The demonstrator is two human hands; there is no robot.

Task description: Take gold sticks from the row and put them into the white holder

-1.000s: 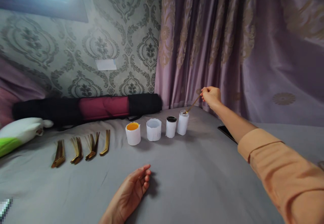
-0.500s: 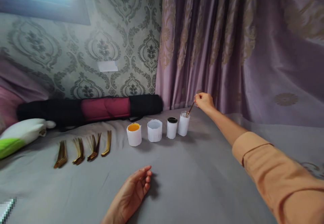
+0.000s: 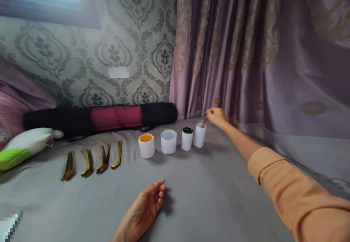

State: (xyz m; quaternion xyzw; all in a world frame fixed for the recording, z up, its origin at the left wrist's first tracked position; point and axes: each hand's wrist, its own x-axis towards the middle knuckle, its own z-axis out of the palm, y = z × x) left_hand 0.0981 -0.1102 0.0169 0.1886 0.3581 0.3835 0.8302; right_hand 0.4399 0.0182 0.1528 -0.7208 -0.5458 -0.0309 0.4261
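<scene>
Lower than before, the right hand [image 3: 216, 116] has eased its pinched gold stick [image 3: 205, 121] farther into the jar [image 3: 199, 137]; letting go seems left. Nearest me, the left hand [image 3: 146, 207] curls loosely, grasping nothing. Beyond, four gold bundles [image 3: 88, 167] lie apparently waiting. Then an orange-mouthed cup [image 3: 147, 149], a pale-lined cup [image 3: 168, 146], a dark-mouthed cup [image 3: 187, 141] and, by the bed's [image 3: 213, 194] far edge, that jar.

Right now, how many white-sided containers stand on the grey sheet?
4, in a row from left to right: a tub with orange inside, a pale tub, a dark-topped can, and a clear-rimmed jar, nearest the right hand. All four show plainly.
</scene>
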